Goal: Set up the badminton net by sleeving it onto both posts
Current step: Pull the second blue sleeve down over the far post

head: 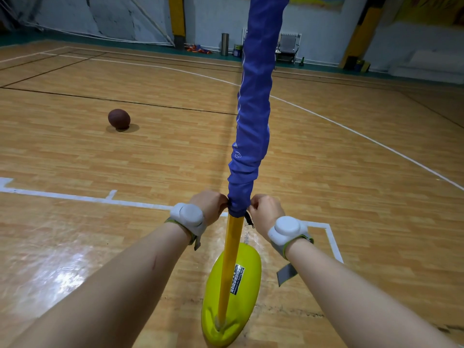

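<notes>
Head view is showing the left hand (209,205) and right hand (266,212) pinching opposite sides of the hem, seemingly the right hold, of the blue net sleeve (251,121), soft light cloth likely bunching and dragging on the stiff yellow post (232,247) rising from the near end of its base (242,292).

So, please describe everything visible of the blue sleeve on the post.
The blue sleeve is a thin, wrinkled fabric tube with a pale seam and a small round logo. It covers the upright yellow post from beyond the frame's top down to its bunched hem; the lower post is bare. The left hand and right hand pinch the hem from either side, where a short black strap hangs.
</notes>
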The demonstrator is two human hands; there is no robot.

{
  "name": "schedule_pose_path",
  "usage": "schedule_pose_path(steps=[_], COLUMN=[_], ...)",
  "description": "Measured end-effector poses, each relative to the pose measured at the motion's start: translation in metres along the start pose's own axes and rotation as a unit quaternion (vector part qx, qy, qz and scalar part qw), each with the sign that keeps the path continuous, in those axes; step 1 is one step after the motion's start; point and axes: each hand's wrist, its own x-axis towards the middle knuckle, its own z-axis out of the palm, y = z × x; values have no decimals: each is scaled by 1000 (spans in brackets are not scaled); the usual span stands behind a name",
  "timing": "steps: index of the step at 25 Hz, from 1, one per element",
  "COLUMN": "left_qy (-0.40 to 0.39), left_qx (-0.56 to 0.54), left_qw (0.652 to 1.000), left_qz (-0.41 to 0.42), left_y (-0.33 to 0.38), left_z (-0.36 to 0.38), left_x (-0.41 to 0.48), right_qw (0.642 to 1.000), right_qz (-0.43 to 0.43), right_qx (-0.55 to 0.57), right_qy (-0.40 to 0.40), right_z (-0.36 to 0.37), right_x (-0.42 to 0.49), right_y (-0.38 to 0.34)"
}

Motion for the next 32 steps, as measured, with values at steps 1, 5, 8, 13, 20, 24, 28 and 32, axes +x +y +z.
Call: schedule_pose_path(steps=[1, 5, 8, 13, 20, 24, 28, 32], left_qy=[-17, 17, 103, 106, 45, 30, 27, -18], left_qx=[10, -14, -82, -90, -56, -52, -59, -77], left_qw=[1000, 1000, 991, 990, 997, 998, 998, 997], left_qz=[-1, 7, 24, 8, -1, -2, 7, -8], left_y=[-1, -5, -5, -1, -4, -3, -10, -19], left_z=[4, 1, -13, -18, 0, 3, 3, 16], left_x=[0, -2, -2, -1, 4, 7, 11, 12], right_qw=[1000, 1000, 995, 997, 1000, 999, 998, 998], right_qz=[0, 1, -33, -19, 1, -3, -3, 51], right_qx=[-7, 17, 64, 31, 10, 15, 51, 30], right_qy=[-16, 16, 69, 70, 26, 29, 34, 4], right_z=[3, -1, -13, -15, 2, 7, 7, 14], right_x=[0, -3, -1, 4, 5, 5, 9, 9], right_y=[3, 1, -10, -11, -2, 1, 4, 10])
